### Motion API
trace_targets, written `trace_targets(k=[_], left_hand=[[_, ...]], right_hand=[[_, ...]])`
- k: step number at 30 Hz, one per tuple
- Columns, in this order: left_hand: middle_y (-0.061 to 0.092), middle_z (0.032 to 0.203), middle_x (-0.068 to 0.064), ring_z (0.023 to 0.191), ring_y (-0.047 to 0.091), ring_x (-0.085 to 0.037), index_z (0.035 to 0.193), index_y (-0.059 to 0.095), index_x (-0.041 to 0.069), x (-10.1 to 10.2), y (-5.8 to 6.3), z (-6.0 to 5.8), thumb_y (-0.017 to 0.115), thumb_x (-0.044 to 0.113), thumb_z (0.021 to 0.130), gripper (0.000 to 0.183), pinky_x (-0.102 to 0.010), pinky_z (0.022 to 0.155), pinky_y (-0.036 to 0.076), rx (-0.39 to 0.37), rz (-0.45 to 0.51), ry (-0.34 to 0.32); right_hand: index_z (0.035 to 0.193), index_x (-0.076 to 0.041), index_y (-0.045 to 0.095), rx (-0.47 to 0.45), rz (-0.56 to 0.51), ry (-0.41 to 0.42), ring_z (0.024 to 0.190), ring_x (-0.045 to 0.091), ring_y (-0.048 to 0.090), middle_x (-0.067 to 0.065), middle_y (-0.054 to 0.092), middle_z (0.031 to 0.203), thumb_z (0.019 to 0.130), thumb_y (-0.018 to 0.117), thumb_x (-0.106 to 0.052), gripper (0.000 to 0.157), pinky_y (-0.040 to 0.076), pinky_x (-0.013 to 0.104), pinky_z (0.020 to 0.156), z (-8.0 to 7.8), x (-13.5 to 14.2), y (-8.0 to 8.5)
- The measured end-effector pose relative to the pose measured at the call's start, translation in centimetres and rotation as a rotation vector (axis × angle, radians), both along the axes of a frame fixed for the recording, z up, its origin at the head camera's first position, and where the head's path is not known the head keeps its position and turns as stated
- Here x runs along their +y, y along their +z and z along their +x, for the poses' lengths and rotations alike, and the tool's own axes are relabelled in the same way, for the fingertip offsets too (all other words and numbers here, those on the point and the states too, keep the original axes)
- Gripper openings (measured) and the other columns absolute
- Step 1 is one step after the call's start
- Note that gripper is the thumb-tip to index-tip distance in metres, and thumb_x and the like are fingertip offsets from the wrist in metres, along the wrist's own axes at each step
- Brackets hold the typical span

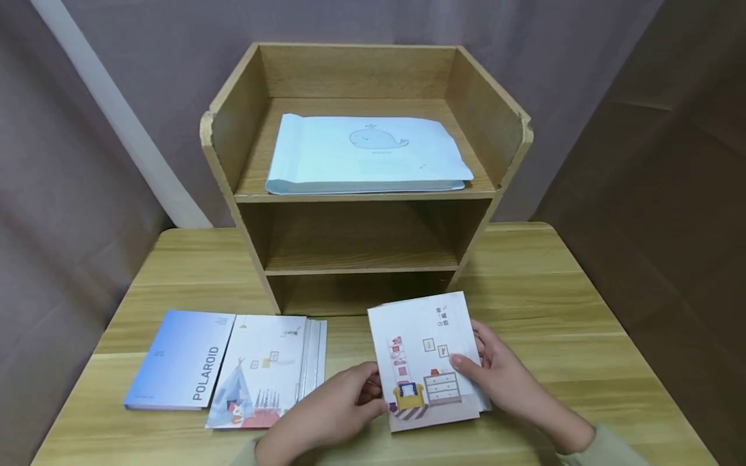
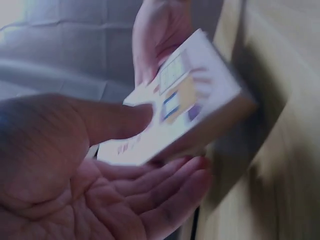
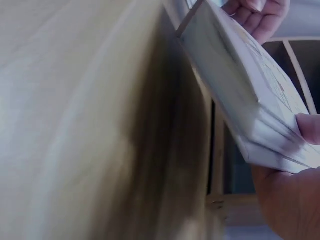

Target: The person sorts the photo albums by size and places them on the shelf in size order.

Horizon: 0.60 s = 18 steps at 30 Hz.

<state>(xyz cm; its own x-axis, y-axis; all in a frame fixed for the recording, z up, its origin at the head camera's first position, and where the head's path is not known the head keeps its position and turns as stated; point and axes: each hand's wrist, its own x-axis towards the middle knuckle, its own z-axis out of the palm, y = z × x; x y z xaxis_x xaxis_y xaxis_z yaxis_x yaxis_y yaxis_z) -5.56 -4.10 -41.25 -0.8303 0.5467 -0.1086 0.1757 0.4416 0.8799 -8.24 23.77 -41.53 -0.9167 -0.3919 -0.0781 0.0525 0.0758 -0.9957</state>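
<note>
My right hand (image 1: 504,382) holds a small stack of booklets, its thumb on the top cover and its fingers behind the right edge. The top booklet (image 1: 416,336) is white, with a yellow armchair and a chest of drawers drawn on it; at least one more lies beneath, as page edges (image 3: 225,65) in the right wrist view show. At the stack's left edge is my left hand (image 1: 344,401), thumb and fingers apart around that side. In the left wrist view its fingers (image 2: 165,200) are loosely extended; whether they touch the booklets is unclear.
A wooden shelf unit (image 1: 364,268) stands behind, bearing a whale-print package (image 1: 373,155) on top. Left on the table (image 1: 583,362) lie a blue POLAROID booklet (image 1: 180,362) and a tent-picture booklet (image 1: 262,369), with further pale booklets (image 1: 315,356) beside it.
</note>
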Motion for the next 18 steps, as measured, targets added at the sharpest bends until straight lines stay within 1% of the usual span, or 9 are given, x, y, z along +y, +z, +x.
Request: trace_targets(k=[3, 6, 7, 11, 14, 15, 18], left_hand=[[0.058, 0.104, 0.010, 0.097, 0.055, -0.006, 0.121, 0.048, 0.016, -1.3, 0.2, 0.1, 0.060, 0.032, 0.085, 0.040, -0.025, 0.084, 0.045, -0.004, 0.033, -0.021], [0.059, 0.105, 0.009, 0.097, 0.056, -0.006, 0.120, 0.046, 0.019, -1.7, 0.5, 0.2, 0.060, 0.033, 0.085, 0.040, -0.025, 0.083, 0.046, -0.033, 0.122, -0.012], [0.060, 0.105, 0.008, 0.097, 0.056, -0.007, 0.120, 0.045, 0.019, -1.7, 0.7, 0.3, 0.060, 0.031, 0.085, 0.040, -0.025, 0.083, 0.047, -0.043, 0.155, -0.006], [0.060, 0.104, 0.006, 0.094, 0.058, -0.009, 0.122, 0.043, 0.020, -1.8, 1.8, 0.5, 0.059, 0.025, 0.087, 0.039, -0.025, 0.078, 0.048, -0.075, 0.230, 0.039], [0.060, 0.102, 0.007, 0.089, 0.059, -0.009, 0.120, 0.044, 0.022, -2.0, 2.5, 0.7, 0.058, 0.027, 0.087, 0.036, -0.025, 0.074, 0.049, -0.060, 0.217, 0.101], [0.060, 0.101, 0.007, 0.087, 0.059, -0.010, 0.120, 0.045, 0.022, -2.1, 2.6, 0.7, 0.058, 0.028, 0.087, 0.036, -0.026, 0.073, 0.049, -0.049, 0.212, 0.119], [0.061, 0.098, 0.007, 0.084, 0.059, -0.010, 0.118, 0.046, 0.024, -2.3, 1.9, 0.2, 0.059, 0.035, 0.085, 0.036, -0.026, 0.069, 0.050, -0.026, 0.220, 0.175]], right_hand=[[0.140, -0.023, 0.021, -0.004, -0.023, -0.002, 0.082, 0.038, 0.061, 0.024, 0.054, 0.110, 0.088, 0.056, -0.008, 0.064, 0.051, 0.048, 0.059, -0.2, -1.0, 0.8], [0.140, -0.025, 0.021, 0.006, -0.058, -0.005, 0.082, 0.039, 0.061, 0.024, 0.053, 0.112, 0.088, 0.054, -0.005, 0.065, 0.051, 0.049, 0.059, -0.2, -2.0, 2.0], [0.140, -0.024, 0.021, 0.022, -0.069, -0.003, 0.082, 0.039, 0.061, 0.024, 0.053, 0.112, 0.088, 0.054, -0.004, 0.065, 0.051, 0.049, 0.058, -0.2, -2.4, 2.5], [0.141, -0.020, 0.019, 0.081, -0.121, 0.013, 0.083, 0.039, 0.060, 0.023, 0.050, 0.115, 0.088, 0.052, 0.000, 0.066, 0.051, 0.050, 0.059, -0.2, -4.2, 4.0], [0.141, -0.019, 0.019, 0.106, -0.154, 0.016, 0.083, 0.039, 0.060, 0.023, 0.048, 0.117, 0.088, 0.051, 0.003, 0.066, 0.050, 0.050, 0.059, -0.2, -5.3, 4.7], [0.141, -0.020, 0.019, 0.109, -0.161, 0.012, 0.083, 0.039, 0.060, 0.022, 0.048, 0.118, 0.088, 0.051, 0.003, 0.066, 0.050, 0.050, 0.059, -0.2, -5.5, 4.9], [0.141, -0.020, 0.019, 0.126, -0.161, -0.008, 0.082, 0.039, 0.061, 0.021, 0.048, 0.118, 0.087, 0.052, 0.002, 0.066, 0.050, 0.050, 0.058, -0.5, -6.1, 5.2]])
